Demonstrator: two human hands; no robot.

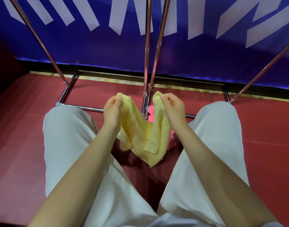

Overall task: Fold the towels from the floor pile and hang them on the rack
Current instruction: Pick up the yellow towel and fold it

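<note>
Left hand pinches one top corner of the yellow towel, thumb and fingers curled tight on the cloth. Right hand pinches the other top corner the same way. Hands sit near each other, so the towel sags between them in a V, low point hanging above the red floor between the knees. Pink towel lies on the floor behind it, mostly hidden. Rack stands just beyond the hands, base bars on the floor near the blue wall.
</note>
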